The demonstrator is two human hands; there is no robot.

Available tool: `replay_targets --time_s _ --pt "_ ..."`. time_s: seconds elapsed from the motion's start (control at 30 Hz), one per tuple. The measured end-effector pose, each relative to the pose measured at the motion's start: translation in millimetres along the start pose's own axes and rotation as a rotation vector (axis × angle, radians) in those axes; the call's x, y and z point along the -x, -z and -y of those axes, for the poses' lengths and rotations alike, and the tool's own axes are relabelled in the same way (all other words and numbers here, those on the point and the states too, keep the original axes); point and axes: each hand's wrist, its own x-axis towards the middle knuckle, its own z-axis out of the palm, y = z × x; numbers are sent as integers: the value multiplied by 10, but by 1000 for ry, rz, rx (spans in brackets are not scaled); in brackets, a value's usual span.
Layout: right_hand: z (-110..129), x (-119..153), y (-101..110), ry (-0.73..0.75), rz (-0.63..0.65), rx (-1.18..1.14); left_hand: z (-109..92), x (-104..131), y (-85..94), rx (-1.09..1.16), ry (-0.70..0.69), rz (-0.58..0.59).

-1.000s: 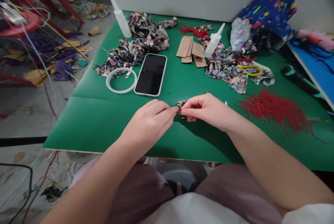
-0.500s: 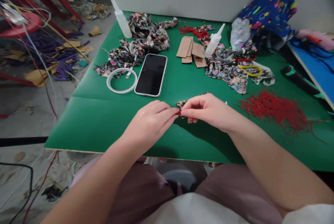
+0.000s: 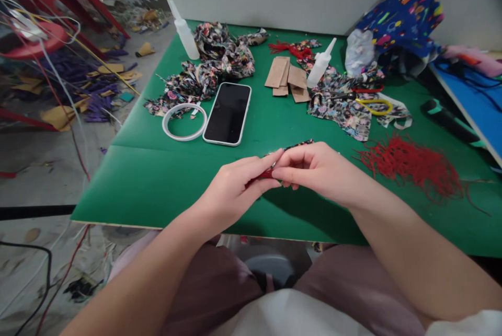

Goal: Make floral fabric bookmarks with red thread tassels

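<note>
The left hand is closing its fingers and thumb around red string, on the wearer's side of the phone. The right hand is pinching patterned cloth and the string's end, nearside right of the phone; both hands' fingertips are meeting. The tape is lying just left of the phone. Scissors and a red string pile are resting well right of the phone on the worktop.
</note>
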Motion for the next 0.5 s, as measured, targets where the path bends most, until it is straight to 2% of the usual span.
replay_targets --time_s 0.17,0.33,0.5 --pt "7 19 -3 17 -40 8 -49 13 40 -164 -46 -107" --pt "10 13 -7 20 -61 31 -71 37 49 -238 -44 -120" --pt "10 14 -10 9 -68 21 -103 34 55 -337 -38 -241"
